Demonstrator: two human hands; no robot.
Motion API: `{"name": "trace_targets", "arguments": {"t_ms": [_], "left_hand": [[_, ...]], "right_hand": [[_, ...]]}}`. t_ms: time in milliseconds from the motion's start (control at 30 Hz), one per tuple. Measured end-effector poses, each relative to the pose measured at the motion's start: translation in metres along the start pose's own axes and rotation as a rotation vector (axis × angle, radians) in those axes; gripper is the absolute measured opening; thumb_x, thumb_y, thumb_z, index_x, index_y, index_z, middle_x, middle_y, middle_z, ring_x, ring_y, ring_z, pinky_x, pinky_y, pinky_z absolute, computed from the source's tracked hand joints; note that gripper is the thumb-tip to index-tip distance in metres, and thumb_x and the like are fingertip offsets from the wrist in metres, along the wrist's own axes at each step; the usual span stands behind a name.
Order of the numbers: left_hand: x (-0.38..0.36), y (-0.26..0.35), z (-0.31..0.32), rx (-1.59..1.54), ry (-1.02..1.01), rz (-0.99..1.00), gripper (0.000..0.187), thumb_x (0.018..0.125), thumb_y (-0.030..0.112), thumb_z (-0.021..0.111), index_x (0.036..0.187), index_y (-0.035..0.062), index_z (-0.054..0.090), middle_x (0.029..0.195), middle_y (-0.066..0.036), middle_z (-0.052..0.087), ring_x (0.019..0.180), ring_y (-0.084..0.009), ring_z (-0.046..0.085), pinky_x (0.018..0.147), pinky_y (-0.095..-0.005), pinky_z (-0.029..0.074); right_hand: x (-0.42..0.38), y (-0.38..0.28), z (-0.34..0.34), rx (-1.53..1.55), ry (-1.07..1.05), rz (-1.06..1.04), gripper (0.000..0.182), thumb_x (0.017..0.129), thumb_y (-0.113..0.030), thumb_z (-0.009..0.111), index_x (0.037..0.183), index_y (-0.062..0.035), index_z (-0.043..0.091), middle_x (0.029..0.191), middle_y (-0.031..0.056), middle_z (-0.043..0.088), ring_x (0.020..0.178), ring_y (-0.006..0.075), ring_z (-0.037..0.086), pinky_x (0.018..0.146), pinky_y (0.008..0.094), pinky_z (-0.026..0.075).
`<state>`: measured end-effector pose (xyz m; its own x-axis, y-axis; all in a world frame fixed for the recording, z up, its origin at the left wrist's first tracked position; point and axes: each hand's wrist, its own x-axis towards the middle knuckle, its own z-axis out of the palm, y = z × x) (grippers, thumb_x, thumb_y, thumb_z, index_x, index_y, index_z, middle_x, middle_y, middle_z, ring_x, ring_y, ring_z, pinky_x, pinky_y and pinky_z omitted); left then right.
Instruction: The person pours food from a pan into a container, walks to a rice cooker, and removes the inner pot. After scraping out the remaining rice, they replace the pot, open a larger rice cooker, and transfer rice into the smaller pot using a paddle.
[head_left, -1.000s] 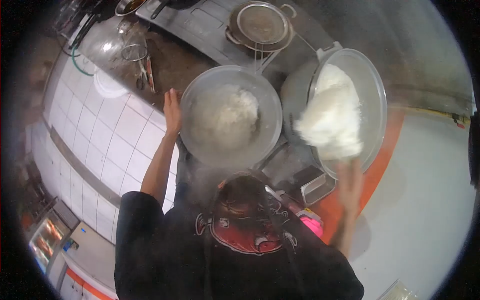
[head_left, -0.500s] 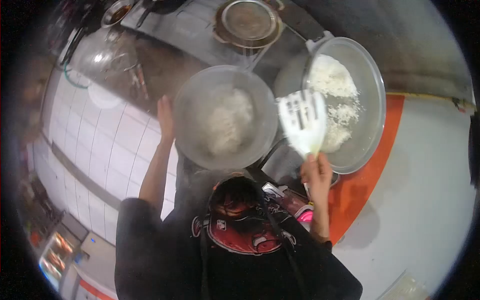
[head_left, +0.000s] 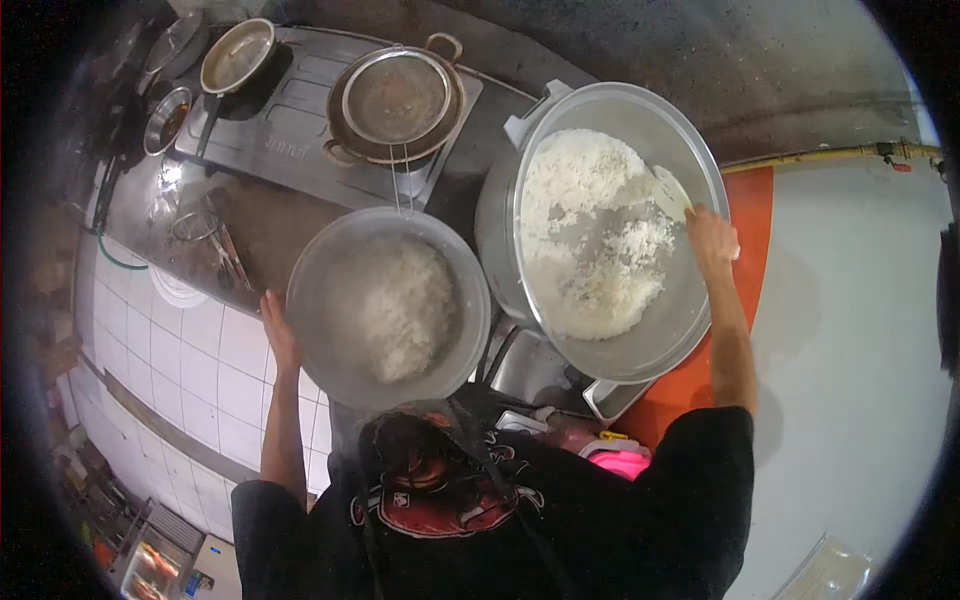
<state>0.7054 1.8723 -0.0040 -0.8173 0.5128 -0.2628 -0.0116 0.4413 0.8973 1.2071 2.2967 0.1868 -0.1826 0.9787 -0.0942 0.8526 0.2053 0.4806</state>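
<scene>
My right hand (head_left: 712, 240) is closed round the handle of a white slotted rice paddle (head_left: 671, 194). The paddle's head is inside a large silver pot (head_left: 690, 155), at its right wall, beside the white cooked rice (head_left: 590, 185). A smaller round metal bowl (head_left: 312, 300) stands left of the pot with a mound of steaming rice (head_left: 405, 310) in it. Against this bowl's left side lies my left hand (head_left: 281, 335), its fingers stretched out along the outer wall. Steam blurs the inside of the bowl.
Behind the bowl, a strainer (head_left: 398, 97) rests on a two-handled pan (head_left: 345, 125) on the stove (head_left: 300, 110). A frying pan (head_left: 238, 55) and a small bowl with brown liquid (head_left: 167, 120) stand further left. Tongs (head_left: 232, 255) lie on the left counter.
My right hand has carried the paddle from between the two vessels to the pot's right side, into the pot. My left hand stays at the bowl. The view has shifted.
</scene>
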Motion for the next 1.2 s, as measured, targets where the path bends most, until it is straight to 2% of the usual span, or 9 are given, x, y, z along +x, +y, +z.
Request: {"name": "trace_targets", "arguments": {"t_ms": [100, 233, 400, 567, 767, 933, 1033, 1100, 1200], "left_hand": [[0.001, -0.004, 0.005, -0.144, 0.026, -0.023, 0.05, 0.101, 0.044, 0.031, 0.104, -0.0022, 0.05, 0.102, -0.015, 0.051, 0.101, -0.0251, 0.048, 0.092, -0.0367, 0.036], [-0.003, 0.012, 0.003, 0.034, 0.006, 0.029, 0.052, 0.101, 0.043, 0.029, 0.102, -0.0036, 0.052, 0.102, -0.014, 0.05, 0.099, -0.0249, 0.047, 0.091, -0.0354, 0.036], [-0.001, 0.021, 0.007, 0.039, 0.055, -0.023, 0.055, 0.101, 0.043, 0.028, 0.099, -0.005, 0.055, 0.1, -0.014, 0.052, 0.095, -0.0268, 0.049, 0.091, -0.036, 0.036], [0.001, 0.009, 0.004, -0.043, 0.039, -0.063, 0.057, 0.101, 0.046, 0.027, 0.097, -0.0038, 0.056, 0.098, -0.015, 0.052, 0.095, -0.0273, 0.049, 0.091, -0.0362, 0.036], [0.002, 0.004, 0.0, 0.02, 0.029, -0.014, 0.058, 0.1, 0.049, 0.028, 0.103, -0.0027, 0.054, 0.101, -0.016, 0.053, 0.099, -0.0273, 0.049, 0.092, -0.0367, 0.036], [-0.003, 0.011, 0.0, 0.071, 0.094, 0.021, 0.055, 0.1, 0.049, 0.03, 0.1, -0.0001, 0.055, 0.098, -0.011, 0.051, 0.094, -0.0226, 0.047, 0.089, -0.0338, 0.035], [-0.003, 0.011, 0.003, -0.003, 0.06, -0.002, 0.055, 0.1, 0.048, 0.03, 0.098, -0.0008, 0.054, 0.097, -0.012, 0.05, 0.094, -0.0236, 0.047, 0.088, -0.0346, 0.036], [-0.006, 0.022, 0.002, -0.01, 0.067, -0.016, 0.055, 0.1, 0.048, 0.031, 0.105, -0.003, 0.051, 0.1, -0.015, 0.053, 0.099, -0.0268, 0.049, 0.09, -0.0358, 0.038], [-0.006, 0.013, -0.003, -0.013, 0.011, 0.073, 0.053, 0.101, 0.046, 0.032, 0.102, -0.0034, 0.051, 0.098, -0.012, 0.052, 0.097, -0.0243, 0.049, 0.09, -0.0342, 0.038]], "right_hand": [[0.045, -0.004, 0.009, -0.088, 0.029, -0.176, 0.045, 0.095, -0.044, 0.042, 0.086, -0.0088, 0.068, 0.078, 0.0178, 0.068, 0.078, 0.0363, 0.067, 0.068, 0.046, 0.055], [0.083, 0.0, 0.009, -0.182, 0.045, -0.39, 0.051, 0.093, -0.049, 0.046, 0.075, -0.0075, 0.07, 0.071, 0.0167, 0.067, 0.069, 0.0324, 0.068, 0.062, 0.0417, 0.055], [0.108, -0.004, 0.009, -0.175, 0.046, -0.587, 0.05, 0.092, -0.05, 0.046, 0.079, -0.0086, 0.071, 0.071, 0.0154, 0.067, 0.065, 0.0314, 0.067, 0.061, 0.0411, 0.054], [0.08, -0.024, 0.012, -0.024, 0.008, -0.617, 0.051, 0.091, -0.053, 0.046, 0.084, -0.0098, 0.071, 0.069, 0.0133, 0.066, 0.066, 0.0308, 0.066, 0.064, 0.0409, 0.053], [0.003, -0.125, 0.014, 0.167, -0.301, -0.917, 0.047, 0.091, -0.054, 0.046, 0.084, -0.014, 0.07, 0.064, 0.0142, 0.062, 0.063, 0.029, 0.063, 0.062, 0.0408, 0.05], [-0.042, -0.115, 0.001, 0.418, -0.272, -0.825, 0.042, 0.09, -0.045, 0.053, 0.081, -0.0075, 0.068, 0.065, 0.0159, 0.062, 0.062, 0.0317, 0.061, 0.06, 0.0428, 0.047], [-0.061, -0.091, 0.005, 0.544, -0.362, -0.67, 0.036, 0.09, -0.036, 0.058, 0.078, -0.0027, 0.066, 0.063, 0.0142, 0.062, 0.058, 0.0248, 0.06, 0.058, 0.0402, 0.045], [-0.072, -0.073, 0.018, 1.006, -0.432, -0.476, 0.031, 0.091, -0.026, 0.059, 0.075, -0.0002, 0.061, 0.06, 0.005, 0.056, 0.056, 0.0124, 0.05, 0.054, 0.0327, 0.041], [-0.092, -0.052, 0.005, 1.21, -0.395, -0.359, 0.027, 0.092, -0.019, 0.058, 0.074, 0.0012, 0.057, 0.061, -0.0029, 0.047, 0.059, 0.0055, 0.04, 0.051, 0.0266, 0.035]]}}
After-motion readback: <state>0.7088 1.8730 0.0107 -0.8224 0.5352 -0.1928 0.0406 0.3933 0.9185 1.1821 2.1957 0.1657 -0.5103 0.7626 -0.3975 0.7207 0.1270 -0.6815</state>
